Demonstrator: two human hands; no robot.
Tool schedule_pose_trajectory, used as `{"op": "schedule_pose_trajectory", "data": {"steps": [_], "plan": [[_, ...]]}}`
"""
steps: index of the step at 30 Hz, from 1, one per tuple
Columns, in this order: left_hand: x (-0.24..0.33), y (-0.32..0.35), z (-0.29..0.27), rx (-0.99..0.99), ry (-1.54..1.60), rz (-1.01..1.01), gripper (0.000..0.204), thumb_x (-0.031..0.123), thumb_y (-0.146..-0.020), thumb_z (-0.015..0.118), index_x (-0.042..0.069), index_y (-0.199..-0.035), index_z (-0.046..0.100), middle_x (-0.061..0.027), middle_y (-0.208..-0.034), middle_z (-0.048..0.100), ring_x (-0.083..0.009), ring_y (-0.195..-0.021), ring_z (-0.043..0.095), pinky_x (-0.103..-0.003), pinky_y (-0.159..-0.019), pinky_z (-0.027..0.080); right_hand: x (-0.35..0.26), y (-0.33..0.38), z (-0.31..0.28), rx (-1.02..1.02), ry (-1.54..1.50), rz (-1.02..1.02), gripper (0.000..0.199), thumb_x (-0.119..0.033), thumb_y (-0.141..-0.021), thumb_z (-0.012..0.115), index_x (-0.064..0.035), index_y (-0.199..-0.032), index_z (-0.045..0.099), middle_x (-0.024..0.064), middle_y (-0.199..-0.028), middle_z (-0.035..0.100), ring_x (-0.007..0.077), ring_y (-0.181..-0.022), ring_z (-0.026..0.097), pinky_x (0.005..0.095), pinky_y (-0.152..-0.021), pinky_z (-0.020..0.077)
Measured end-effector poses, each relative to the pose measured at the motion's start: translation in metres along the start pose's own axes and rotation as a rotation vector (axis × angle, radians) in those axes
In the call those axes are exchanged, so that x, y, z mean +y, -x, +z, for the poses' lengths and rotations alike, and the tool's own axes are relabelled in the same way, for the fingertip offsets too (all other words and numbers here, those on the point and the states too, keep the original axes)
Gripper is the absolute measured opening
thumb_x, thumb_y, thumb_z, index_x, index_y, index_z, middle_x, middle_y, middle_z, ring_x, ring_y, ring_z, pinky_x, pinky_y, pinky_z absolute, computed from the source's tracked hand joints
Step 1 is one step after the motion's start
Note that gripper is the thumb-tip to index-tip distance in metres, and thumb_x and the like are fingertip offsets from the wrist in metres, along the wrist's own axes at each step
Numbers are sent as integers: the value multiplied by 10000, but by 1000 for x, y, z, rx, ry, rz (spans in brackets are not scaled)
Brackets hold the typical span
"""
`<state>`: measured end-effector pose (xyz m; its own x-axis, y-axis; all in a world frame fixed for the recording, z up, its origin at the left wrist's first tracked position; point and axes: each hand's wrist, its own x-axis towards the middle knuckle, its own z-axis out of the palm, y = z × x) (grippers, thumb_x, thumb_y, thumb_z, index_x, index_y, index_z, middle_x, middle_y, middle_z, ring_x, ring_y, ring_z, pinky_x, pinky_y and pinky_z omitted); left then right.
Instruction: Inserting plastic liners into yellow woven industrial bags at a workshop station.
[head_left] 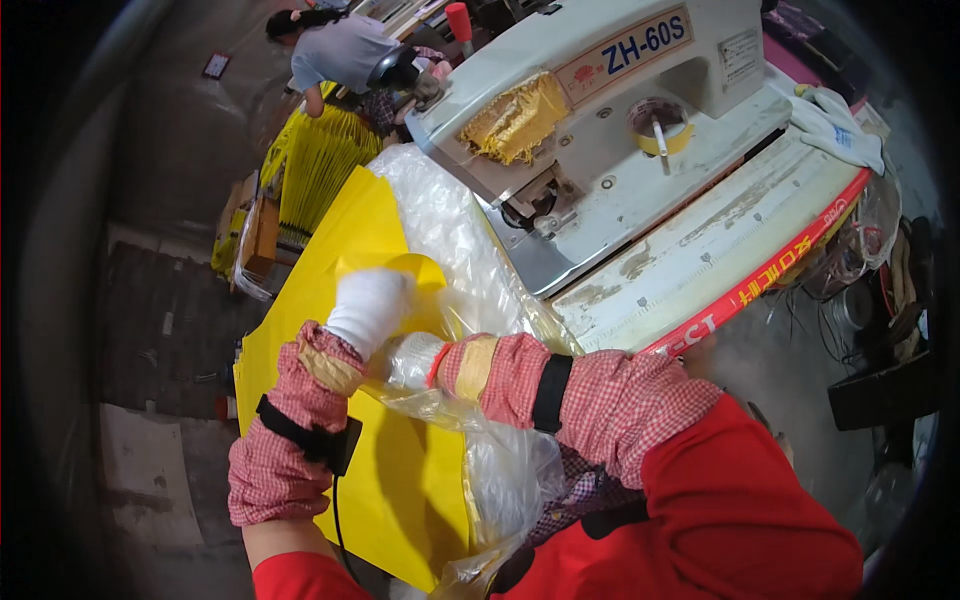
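Head view: yellow sheets (385, 450) lie left of the pale machine (610, 165), with clear plastic (440, 220) between, partly overlapping them. A tape roll (682, 138) rests on the machine; a white glove (838, 132) lies to its right; a person (345, 55) bends beyond its left end, beside a yellow stack (320, 165). Left of the machine, the gloved left hand (370, 308) meets a curled sheet, the gloved right hand (413, 360) just beside, amid plastic; fingers hidden, I cannot tell whether either grips.
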<state>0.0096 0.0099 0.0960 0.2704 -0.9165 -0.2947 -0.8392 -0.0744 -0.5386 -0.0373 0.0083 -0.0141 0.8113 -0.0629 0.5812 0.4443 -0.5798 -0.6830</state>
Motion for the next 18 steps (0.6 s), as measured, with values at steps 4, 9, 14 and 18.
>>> {"op": "schedule_pose_trajectory", "data": {"steps": [4, 9, 14, 18], "plan": [[-31, -24, -3, 396, -297, -424, 131, 211, -837, 574, 111, -892, 637, -102, -808, 631, -277, -828, 657, -417, -674, 524, -5, -4, 10, -204, 69, 237, 457, -466, -897, 435, -152, -1179, 609, 146, -1111, 646, 357, -1022, 609, 435, -874, 483], [-44, -58, 21, 574, 24, -548, 181, 219, -889, 533, 92, -1000, 598, -113, -1032, 609, -299, -970, 629, -432, -722, 531, -5, -7, 11, -190, 2, 270, 414, -455, -846, 508, -138, -1039, 690, 148, -1069, 662, 340, -1004, 623, 453, -846, 495], [-74, -63, -3, 411, -97, -460, 130, 115, -876, 503, 72, -954, 598, -158, -852, 663, -324, -839, 675, -426, -700, 548, -32, 7, 21, -721, 272, 96, 278, -362, -784, 618, -139, -913, 722, 110, -992, 677, 273, -942, 641, 413, -789, 511], [-131, -49, -89, 583, -481, -368, 83, 80, -838, 533, 94, -871, 607, -139, -795, 661, -308, -728, 685, -396, -608, 557, -65, 69, 50, -517, -168, -57, 196, -297, -800, 594, -126, -814, 688, 88, -860, 645, 258, -803, 613, 409, -710, 505]]}}
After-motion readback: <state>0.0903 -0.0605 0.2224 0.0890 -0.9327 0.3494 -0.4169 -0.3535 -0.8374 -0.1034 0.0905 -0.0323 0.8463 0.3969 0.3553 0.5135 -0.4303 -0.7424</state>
